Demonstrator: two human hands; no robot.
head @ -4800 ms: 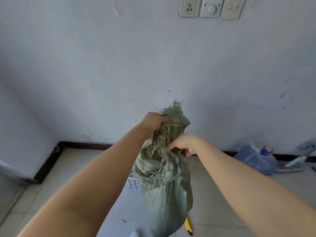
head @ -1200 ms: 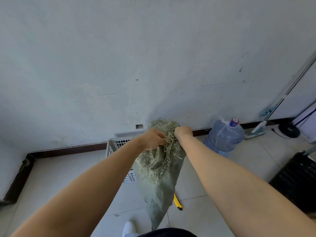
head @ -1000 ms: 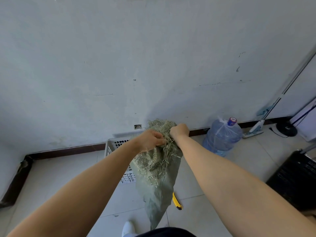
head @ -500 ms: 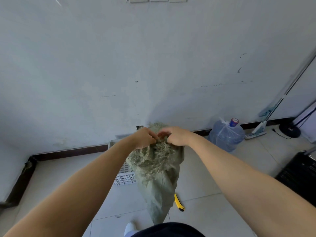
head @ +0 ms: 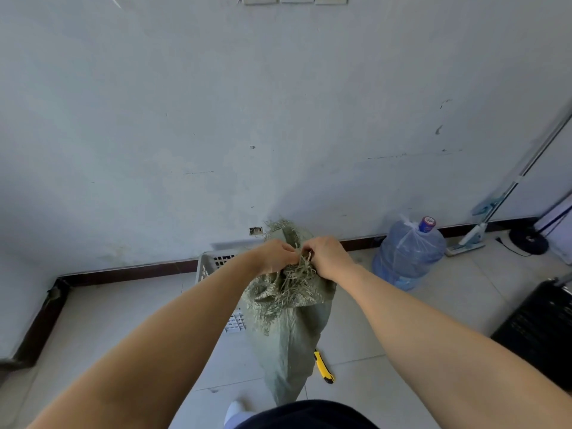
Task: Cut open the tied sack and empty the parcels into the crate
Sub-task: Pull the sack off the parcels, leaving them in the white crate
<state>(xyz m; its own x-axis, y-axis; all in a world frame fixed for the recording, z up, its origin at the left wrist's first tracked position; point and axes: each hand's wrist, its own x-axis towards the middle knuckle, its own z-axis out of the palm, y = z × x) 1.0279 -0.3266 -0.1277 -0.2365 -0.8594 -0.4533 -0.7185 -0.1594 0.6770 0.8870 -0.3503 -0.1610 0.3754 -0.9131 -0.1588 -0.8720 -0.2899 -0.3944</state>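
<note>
A grey-green woven sack hangs limp in front of me, its frayed end bunched at the top. My left hand and my right hand both grip that frayed top, close together, knuckles almost touching. Behind the sack stands a white slotted plastic crate against the wall; most of it is hidden by my left arm and the sack. A yellow utility knife lies on the floor tiles just right of the sack's lower end. No parcels are visible.
A large blue water bottle stands by the wall to the right. A mop leans on the wall further right, beside a black round base. A black case sits at the right edge. My white shoe shows below.
My hands have drawn together on the sack's frayed top and gathered it. The sack has stayed hanging over the floor in front of the crate.
</note>
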